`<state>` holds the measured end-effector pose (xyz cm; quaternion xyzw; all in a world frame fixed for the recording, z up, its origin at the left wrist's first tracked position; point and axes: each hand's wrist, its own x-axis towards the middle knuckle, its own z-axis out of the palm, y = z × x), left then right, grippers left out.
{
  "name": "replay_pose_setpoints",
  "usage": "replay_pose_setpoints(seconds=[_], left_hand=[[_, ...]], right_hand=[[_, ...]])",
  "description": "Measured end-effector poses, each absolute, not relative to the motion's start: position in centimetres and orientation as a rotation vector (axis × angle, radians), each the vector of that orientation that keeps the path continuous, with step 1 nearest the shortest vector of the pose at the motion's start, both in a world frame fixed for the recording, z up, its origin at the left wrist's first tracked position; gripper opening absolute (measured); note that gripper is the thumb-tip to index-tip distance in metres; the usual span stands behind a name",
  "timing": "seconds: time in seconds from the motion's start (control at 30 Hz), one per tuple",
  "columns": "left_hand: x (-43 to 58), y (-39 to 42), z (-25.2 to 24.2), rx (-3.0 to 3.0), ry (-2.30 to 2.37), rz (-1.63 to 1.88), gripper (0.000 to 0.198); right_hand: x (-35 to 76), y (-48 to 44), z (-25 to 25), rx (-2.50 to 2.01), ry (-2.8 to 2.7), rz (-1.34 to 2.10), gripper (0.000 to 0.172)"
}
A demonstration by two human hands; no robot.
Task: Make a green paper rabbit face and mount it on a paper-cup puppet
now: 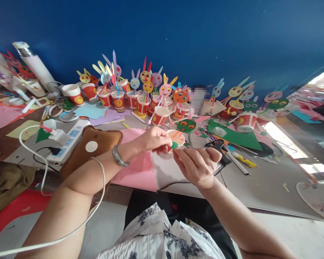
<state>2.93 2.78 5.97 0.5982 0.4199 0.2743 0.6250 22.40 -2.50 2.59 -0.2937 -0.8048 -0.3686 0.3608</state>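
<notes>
Green disc [174, 145] pinched by left hand [157, 139].

No words or numbers are reading clearly. Red paper cups [119, 101] in the row are carrying round gold emblems [78, 100], their inner marks blurring out. White power strip [68, 142] is showing blue socket panels [74, 133], any print on them being too small for reading.
</notes>
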Motion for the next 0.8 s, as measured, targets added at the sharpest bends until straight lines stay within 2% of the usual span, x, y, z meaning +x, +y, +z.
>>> replay_pose_setpoints(seconds=[0.13,0.2,0.3,0.4,0.47,0.6,0.8], left_hand=[[2.9,2.5,6.2,1.406,0.943,0.605,0.023],[2.7,2.4,6.5,1.466,0.936,0.630,0.027],[2.1,2.6,6.7,1.559,0.970,0.726,0.034],[1.7,3.2,6.5,1.633,0.988,0.804,0.030],[1.5,3.5,6.3,1.674,0.958,0.827,0.024],[1.5,3.9,6.0,1.721,0.866,0.846,0.013],[1.4,3.8,5.7,1.769,0.874,0.800,0.014]], right_hand=[[22.3,-2.3,2.4,-0.749,-2.081,-0.899,0.012],[22.1,-2.3,2.1,-0.812,-2.032,-0.703,0.008],[21.8,-2.2,1.5,-1.029,-1.805,-0.034,0.006],[21.3,-2.0,0.9,-1.141,-1.430,0.702,0.022],[20.9,-1.9,0.7,-1.138,-1.211,0.994,0.031],[20.1,-1.9,1.1,-1.097,-1.012,1.206,0.038],[19.6,-2.0,1.1,-1.069,-0.982,1.260,0.036]])
